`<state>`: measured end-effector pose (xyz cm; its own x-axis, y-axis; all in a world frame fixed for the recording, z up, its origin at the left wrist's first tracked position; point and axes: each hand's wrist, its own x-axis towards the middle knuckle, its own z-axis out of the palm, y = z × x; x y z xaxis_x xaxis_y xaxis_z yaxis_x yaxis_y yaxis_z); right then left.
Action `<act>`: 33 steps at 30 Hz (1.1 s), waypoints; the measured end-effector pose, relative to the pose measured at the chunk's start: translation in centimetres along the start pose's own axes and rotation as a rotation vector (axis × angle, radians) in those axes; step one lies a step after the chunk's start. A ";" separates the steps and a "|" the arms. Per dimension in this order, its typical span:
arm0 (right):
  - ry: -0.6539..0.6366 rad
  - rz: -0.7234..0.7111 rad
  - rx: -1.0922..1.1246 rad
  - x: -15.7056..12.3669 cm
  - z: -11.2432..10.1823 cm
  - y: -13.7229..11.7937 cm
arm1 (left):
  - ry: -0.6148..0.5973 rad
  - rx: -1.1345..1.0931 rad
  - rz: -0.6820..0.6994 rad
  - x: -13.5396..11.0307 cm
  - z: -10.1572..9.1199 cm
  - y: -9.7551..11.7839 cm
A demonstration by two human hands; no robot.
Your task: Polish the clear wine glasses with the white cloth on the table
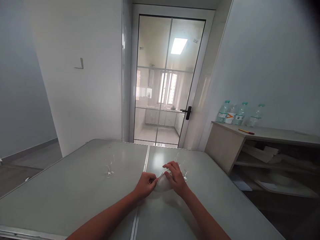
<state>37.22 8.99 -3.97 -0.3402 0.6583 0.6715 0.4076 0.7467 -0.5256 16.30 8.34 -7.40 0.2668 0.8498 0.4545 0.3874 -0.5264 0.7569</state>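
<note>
Both hands are on a white cloth point(163, 184) lying mid table point(75, 196), right by the centre seam. Left hand point(146, 184) pinches its edge, right hand point(176, 178) is curled over the top w/ fingers closed on it. Looks soft, light and floppy, so imo grab it by an edge or corner. One wine glass point(110, 166) stands well apart to the left, and a second glass point(184, 168) sits just behind the right hand. Both prob fragile. The water bottles point(232, 113) on the shelf point(275, 135) have labels, one w/ an orange mark, but the text is too small to read.
</note>
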 end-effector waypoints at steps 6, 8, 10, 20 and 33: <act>0.049 0.173 0.188 -0.2 0.4 0.5 | 0.043 -0.331 -0.161 0.2 -0.5 0.6; 0.003 0.234 0.252 -0.4 0.7 0.8 | 0.082 -0.415 -0.194 0.4 -0.5 0.7; -0.064 0.269 0.330 -0.7 1.0 1.0 | 0.126 -0.496 -0.223 0.6 -0.5 0.7; -0.538 0.080 -0.037 -1.7 1.7 0.5 | 0.171 -0.609 -0.274 0.7 -0.2 0.2; 0.202 0.249 -0.108 -0.1 1.5 1.6 | 0.121 -0.528 -0.231 0.4 -0.1 0.7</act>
<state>36.61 10.23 -5.63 -0.0488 0.7791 0.6249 0.5486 0.5438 -0.6351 16.56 8.29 -6.64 0.1131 0.9543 0.2766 -0.0768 -0.2691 0.9600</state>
